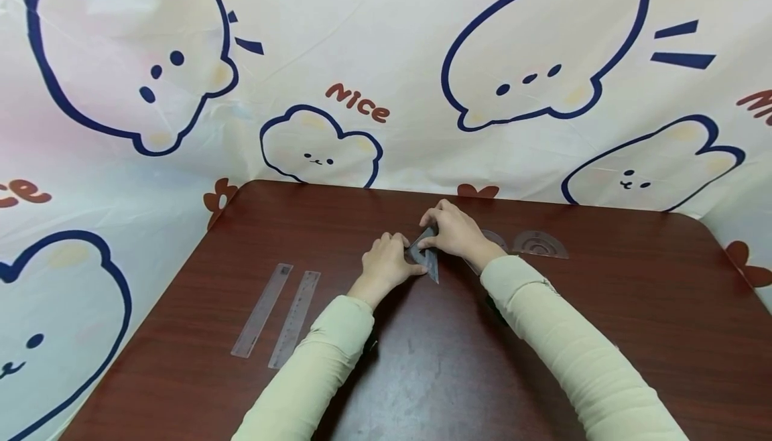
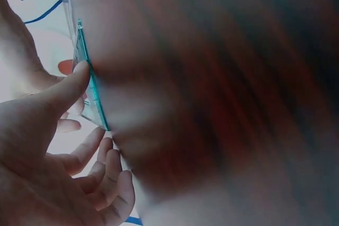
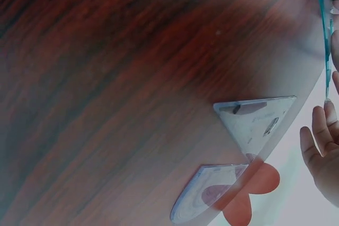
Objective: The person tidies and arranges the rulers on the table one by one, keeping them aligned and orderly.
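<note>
A clear set square [image 1: 431, 268] is held between both hands above the middle of the dark tabletop. My left hand [image 1: 387, 263] pinches its left side, thumb along the lower edge. In the left wrist view, the thumb of the left hand [image 2: 47, 115] lies on the set square [image 2: 94, 91], which shows a teal edge. From the other side my right hand [image 1: 455, 230] pinches the upper part with thumb and fingers. The right wrist view catches just a few fingers of the right hand [image 3: 326, 146] at the frame's edge, beside the teal-edged plastic [image 3: 324, 30].
Two clear rulers [image 1: 262, 310] [image 1: 294, 320] lie side by side at left on the brown table [image 1: 422, 374]. A protractor [image 1: 539, 244] lies right of the right hand. Another clear piece [image 1: 494, 236] is partly hidden by that wrist. A cartoon-printed cloth [image 1: 410, 39] hangs behind.
</note>
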Demonstrator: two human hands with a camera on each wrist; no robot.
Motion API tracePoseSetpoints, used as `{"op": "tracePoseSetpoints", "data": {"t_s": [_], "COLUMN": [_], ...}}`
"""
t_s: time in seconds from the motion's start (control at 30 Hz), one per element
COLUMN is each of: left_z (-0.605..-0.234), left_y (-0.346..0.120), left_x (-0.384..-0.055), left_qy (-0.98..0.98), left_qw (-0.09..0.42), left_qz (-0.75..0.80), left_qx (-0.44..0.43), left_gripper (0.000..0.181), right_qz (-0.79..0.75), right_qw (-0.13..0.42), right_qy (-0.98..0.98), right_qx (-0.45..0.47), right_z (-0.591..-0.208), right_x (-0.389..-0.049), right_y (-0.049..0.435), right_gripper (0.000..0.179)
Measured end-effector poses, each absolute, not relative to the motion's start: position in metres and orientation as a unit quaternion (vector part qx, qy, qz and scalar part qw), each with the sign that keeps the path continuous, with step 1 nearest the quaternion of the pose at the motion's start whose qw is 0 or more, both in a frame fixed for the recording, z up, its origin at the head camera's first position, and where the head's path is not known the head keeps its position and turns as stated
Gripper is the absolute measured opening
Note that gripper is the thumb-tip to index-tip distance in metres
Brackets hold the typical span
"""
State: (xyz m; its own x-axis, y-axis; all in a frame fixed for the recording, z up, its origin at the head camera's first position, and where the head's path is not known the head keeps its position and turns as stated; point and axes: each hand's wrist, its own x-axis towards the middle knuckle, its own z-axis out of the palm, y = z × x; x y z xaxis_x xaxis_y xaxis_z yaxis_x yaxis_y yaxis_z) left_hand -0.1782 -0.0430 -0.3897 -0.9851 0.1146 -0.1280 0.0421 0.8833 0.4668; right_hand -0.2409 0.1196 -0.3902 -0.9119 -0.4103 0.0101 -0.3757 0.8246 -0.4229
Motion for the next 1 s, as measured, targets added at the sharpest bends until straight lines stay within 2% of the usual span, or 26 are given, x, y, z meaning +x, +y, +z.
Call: {"op": "tracePoseSetpoints", "data": {"t_s": [0.27, 0.47, 0.8, 1.0], "left_z": [-0.390, -0.390, -0.388, -0.384], "left_y": [-0.045, -0.048, -0.048, -0.047], "left_x": [-0.182, -0.185, -0.182, -0.178], "left_qy": [0.965, 0.959, 0.943, 0.933], "left_qw": [0.078, 0.072, 0.097, 0.085], "left_qz": [0.250, 0.274, 0.318, 0.348], "left_qx": [0.035, 0.026, 0.019, 0.015], "left_gripper": [0.049, 0.041, 0.042, 0.040], "right_qz": [-0.205, -0.200, -0.217, -0.260], "right_qw": [0.043, 0.020, 0.031, 0.041], "right_qy": [0.952, 0.949, 0.946, 0.937], "right_qx": [-0.224, -0.244, -0.240, -0.228], "right_z": [-0.385, -0.383, -0.381, -0.379], "right_x": [-0.238, -0.237, -0.235, -0.232], "right_y": [0.118, 0.119, 0.124, 0.131], "right_gripper": [0.038, 0.029, 0.027, 0.023]}}
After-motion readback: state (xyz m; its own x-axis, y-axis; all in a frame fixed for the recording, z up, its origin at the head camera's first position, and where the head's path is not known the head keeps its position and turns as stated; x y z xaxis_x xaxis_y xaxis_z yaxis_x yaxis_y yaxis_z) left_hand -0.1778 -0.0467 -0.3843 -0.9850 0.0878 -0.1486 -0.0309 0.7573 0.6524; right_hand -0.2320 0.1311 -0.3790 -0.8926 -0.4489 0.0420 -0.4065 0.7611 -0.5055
